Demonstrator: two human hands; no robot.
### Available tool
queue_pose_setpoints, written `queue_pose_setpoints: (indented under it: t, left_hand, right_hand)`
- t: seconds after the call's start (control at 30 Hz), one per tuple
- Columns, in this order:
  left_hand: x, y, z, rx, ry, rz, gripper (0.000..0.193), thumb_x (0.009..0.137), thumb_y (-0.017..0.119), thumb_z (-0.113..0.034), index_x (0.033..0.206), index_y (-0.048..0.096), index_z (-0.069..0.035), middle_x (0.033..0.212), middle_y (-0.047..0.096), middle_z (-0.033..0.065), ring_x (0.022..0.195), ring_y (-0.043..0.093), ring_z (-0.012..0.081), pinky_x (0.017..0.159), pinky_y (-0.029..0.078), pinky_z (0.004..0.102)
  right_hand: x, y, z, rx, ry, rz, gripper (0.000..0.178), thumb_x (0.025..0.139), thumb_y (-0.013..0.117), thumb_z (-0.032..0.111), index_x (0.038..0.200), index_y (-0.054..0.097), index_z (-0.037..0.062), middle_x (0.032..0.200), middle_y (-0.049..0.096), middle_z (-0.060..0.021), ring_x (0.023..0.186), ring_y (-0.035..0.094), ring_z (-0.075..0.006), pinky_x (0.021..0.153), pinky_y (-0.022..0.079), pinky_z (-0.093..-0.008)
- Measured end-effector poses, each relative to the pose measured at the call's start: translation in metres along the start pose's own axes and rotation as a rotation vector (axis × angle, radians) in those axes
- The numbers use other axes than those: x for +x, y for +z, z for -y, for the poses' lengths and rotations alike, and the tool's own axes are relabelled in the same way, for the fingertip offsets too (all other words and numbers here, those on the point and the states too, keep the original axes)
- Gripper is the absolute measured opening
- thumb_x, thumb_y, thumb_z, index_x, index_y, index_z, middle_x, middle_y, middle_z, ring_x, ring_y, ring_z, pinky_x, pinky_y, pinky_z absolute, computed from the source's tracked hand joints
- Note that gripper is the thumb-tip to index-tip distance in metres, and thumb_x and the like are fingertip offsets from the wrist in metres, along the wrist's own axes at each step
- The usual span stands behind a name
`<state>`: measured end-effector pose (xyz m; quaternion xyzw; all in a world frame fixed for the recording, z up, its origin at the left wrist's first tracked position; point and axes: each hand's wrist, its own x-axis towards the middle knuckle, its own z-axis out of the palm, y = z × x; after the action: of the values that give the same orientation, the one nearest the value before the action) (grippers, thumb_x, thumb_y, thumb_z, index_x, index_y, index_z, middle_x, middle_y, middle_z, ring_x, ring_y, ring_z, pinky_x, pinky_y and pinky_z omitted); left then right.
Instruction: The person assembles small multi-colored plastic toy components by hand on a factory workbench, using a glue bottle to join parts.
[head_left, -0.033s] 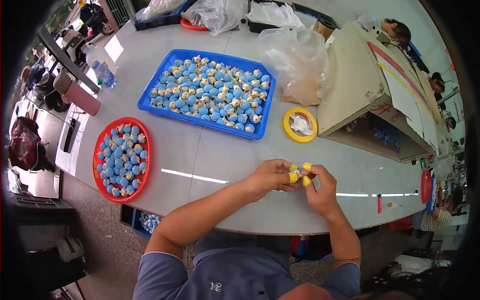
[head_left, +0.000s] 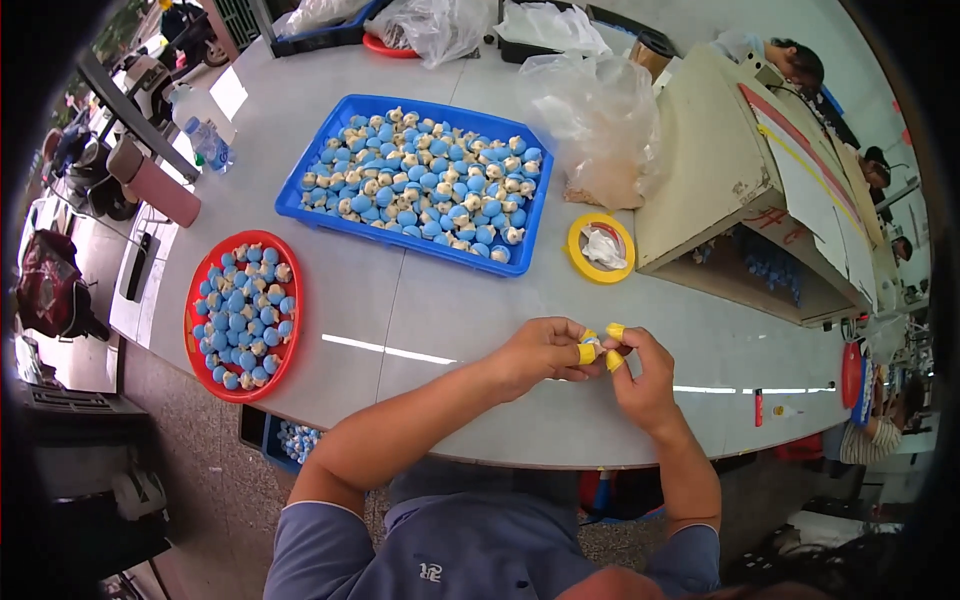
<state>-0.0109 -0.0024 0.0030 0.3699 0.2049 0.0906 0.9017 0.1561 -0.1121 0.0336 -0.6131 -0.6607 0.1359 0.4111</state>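
Note:
Above the table's near edge, my left hand (head_left: 549,352) and my right hand (head_left: 645,378) meet at the fingertips. Yellow finger covers sit on the thumb and index finger of each. My left hand pinches a small blue-and-white piece (head_left: 592,341), mostly covered by the fingers. The fingertips of my right hand close in against its right side; what they grip is too small to make out. Beyond my hands, a blue tray (head_left: 400,238) holds many small blue-capped, cream figurine heads (head_left: 428,183). More of these lie in a round red tray (head_left: 300,340) to the left.
A yellow tape roll (head_left: 622,274) with crumpled white paper inside lies beyond my hands. A cream box-like cabinet (head_left: 700,190) stands right, beside a clear plastic bag (head_left: 590,110). A pink flask (head_left: 170,195) and bottle (head_left: 208,148) stand far left. A red marker (head_left: 759,407) lies right.

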Motion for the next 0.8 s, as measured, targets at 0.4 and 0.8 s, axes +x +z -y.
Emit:
queue_pose_setpoints:
  t: [0.4, 0.8]
  left_hand:
    - [0.004, 0.007, 0.005, -0.259, -0.032, 0.082, 0.027, 0.097, 0.044, -0.004, 0.123, 0.048, 0.003, 0.118, 0.058, 0.0146, 0.105, 0.064, 0.0232, 0.092, 0.053, 0.032]
    - [0.003, 0.01, 0.006, -0.252, 0.007, 0.143, 0.031, 0.098, 0.051, -0.013, 0.127, 0.047, -0.002, 0.122, 0.057, 0.011, 0.107, 0.062, 0.0202, 0.092, 0.053, 0.0275]
  right_hand:
    - [-0.007, -0.002, -0.022, 0.187, -0.029, -0.089, 0.022, 0.081, 0.061, -0.006, 0.102, 0.055, -0.0015, 0.087, 0.063, -0.0105, 0.075, 0.06, -0.0197, 0.07, 0.049, -0.0288]
    - [-0.006, -0.002, -0.021, 0.3, -0.023, -0.121, 0.024, 0.082, 0.06, -0.006, 0.105, 0.057, -0.0013, 0.089, 0.064, -0.0098, 0.077, 0.06, -0.0176, 0.071, 0.049, -0.0275]
